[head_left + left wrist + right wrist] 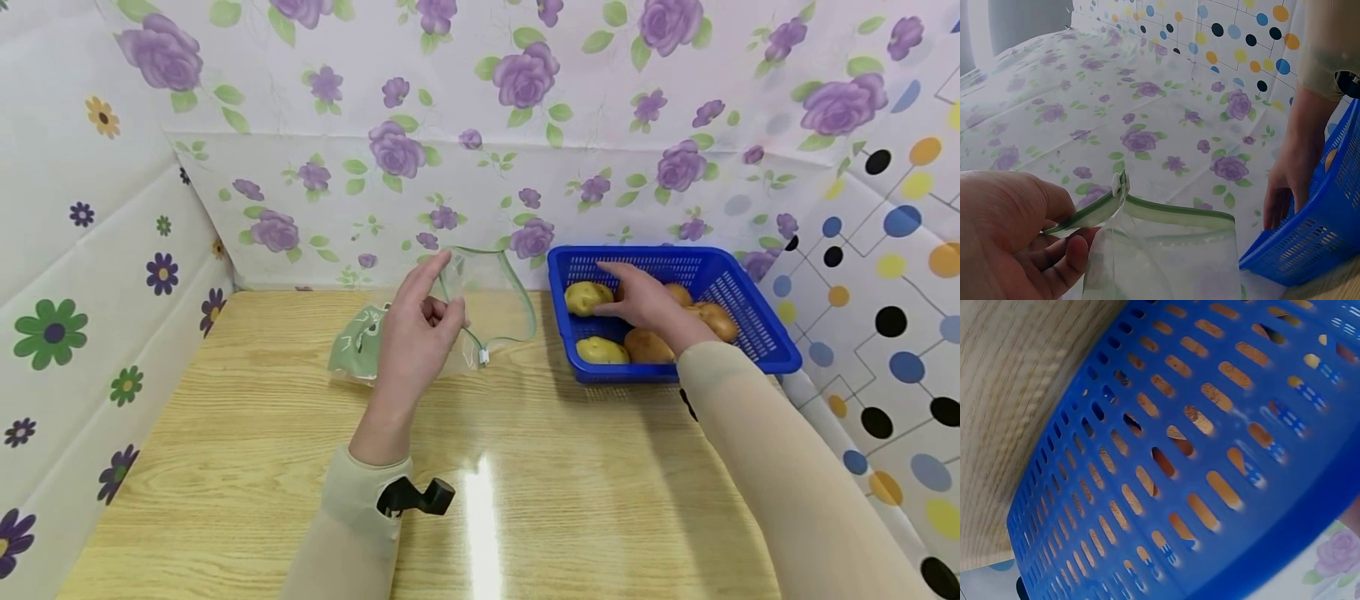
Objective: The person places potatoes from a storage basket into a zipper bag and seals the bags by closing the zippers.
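My left hand (pixel 416 333) pinches the rim of a clear zip bag (pixel 498 304) with a green edge. Its mouth gapes to the right of the fingers, and a white zip slider (pixel 1121 184) stands up beside them in the left wrist view. The bag's pale green lower part (pixel 352 346) lies on the table, partly behind the hand. Over the blue basket (pixel 686 381), my right hand (pixel 641 296) reaches in with thumb and fingers spread. Their tips are right at a yellow potato (pixel 587 297). Another yellow potato (pixel 602 351) lies nearer the front wall.
Browner potatoes (pixel 714 321) fill the basket's middle and right, partly hidden by the right arm. In the right wrist view the slotted basket wall (pixel 1166 450) covers most of the scene. Patterned sheets (pixel 450 167) rise behind and beside the wooden table (pixel 247 467).
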Demonstrator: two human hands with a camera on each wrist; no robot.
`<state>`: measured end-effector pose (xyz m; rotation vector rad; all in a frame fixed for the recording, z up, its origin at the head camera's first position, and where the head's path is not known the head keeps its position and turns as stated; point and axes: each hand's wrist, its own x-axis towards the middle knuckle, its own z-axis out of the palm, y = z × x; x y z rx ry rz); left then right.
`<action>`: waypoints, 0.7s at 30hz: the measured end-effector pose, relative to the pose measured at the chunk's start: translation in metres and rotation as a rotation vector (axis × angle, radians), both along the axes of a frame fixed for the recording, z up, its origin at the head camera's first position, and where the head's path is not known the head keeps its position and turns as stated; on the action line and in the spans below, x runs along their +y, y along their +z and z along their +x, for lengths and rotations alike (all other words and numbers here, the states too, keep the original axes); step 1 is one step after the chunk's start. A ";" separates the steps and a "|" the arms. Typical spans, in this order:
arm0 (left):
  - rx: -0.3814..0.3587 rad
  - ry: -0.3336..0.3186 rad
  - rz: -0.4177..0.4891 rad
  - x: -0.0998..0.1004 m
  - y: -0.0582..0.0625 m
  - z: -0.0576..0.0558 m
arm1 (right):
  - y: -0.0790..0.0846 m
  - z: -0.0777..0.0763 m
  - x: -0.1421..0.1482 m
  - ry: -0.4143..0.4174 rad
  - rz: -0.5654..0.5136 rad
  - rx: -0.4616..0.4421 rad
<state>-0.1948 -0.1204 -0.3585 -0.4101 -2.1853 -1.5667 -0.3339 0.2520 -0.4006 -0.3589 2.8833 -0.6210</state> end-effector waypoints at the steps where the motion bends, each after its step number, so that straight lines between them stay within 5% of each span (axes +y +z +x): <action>1: -0.001 -0.002 0.001 0.000 0.000 0.000 | -0.001 -0.001 0.001 -0.001 -0.005 -0.006; 21: 0.006 -0.018 0.006 0.000 -0.001 -0.001 | -0.018 -0.014 0.005 0.036 0.061 -0.008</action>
